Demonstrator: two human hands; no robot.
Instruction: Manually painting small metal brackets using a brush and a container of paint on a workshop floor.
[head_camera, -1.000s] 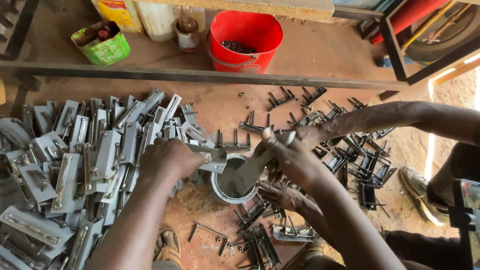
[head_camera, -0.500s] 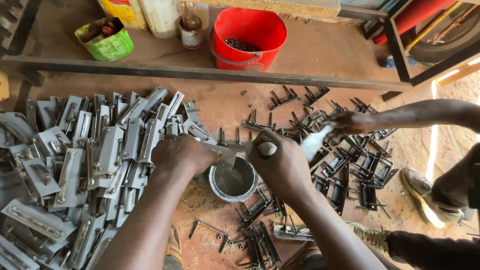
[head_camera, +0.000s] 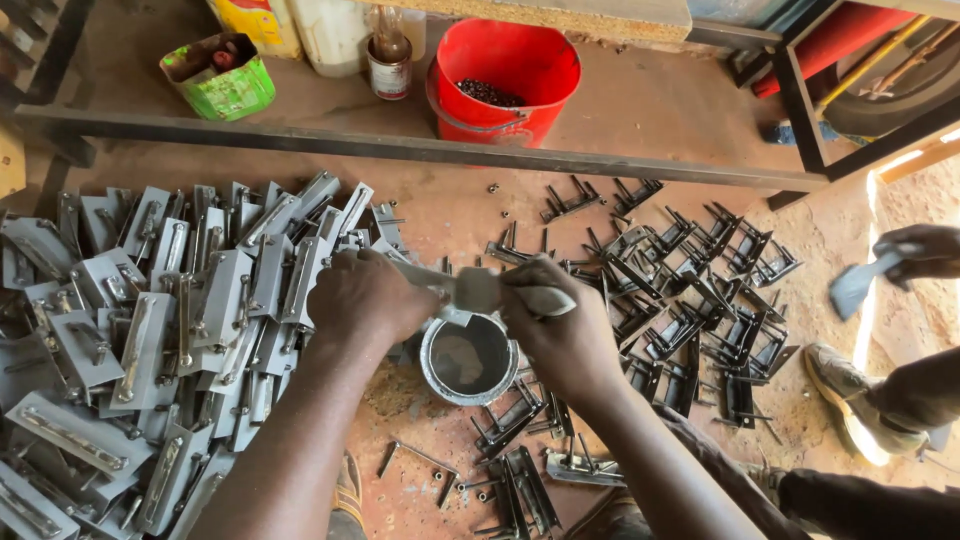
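Looking down from my head camera, my left hand (head_camera: 368, 298) is clenched around one end of a grey metal latch piece (head_camera: 470, 288), and my right hand (head_camera: 560, 325) grips its other end, fingers (head_camera: 530, 282) curled tight over it. The piece sits level between my two hands, directly above a small round tin (head_camera: 468, 360) of grey paste that stands on the reddish dirt floor (head_camera: 450, 215). To my left a big heap of grey latch plates (head_camera: 170, 330) lies piled up, touching my left wrist. To my right dark metal brackets (head_camera: 690, 300) are spread out in loose rows. Farther off stand a red bucket (head_camera: 505, 80) with dark bits inside, a green tub (head_camera: 220, 78) and a small jar (head_camera: 388, 62). At the right edge another person's hand (head_camera: 925, 250) holds a grey piece (head_camera: 860, 282), well apart from mine.
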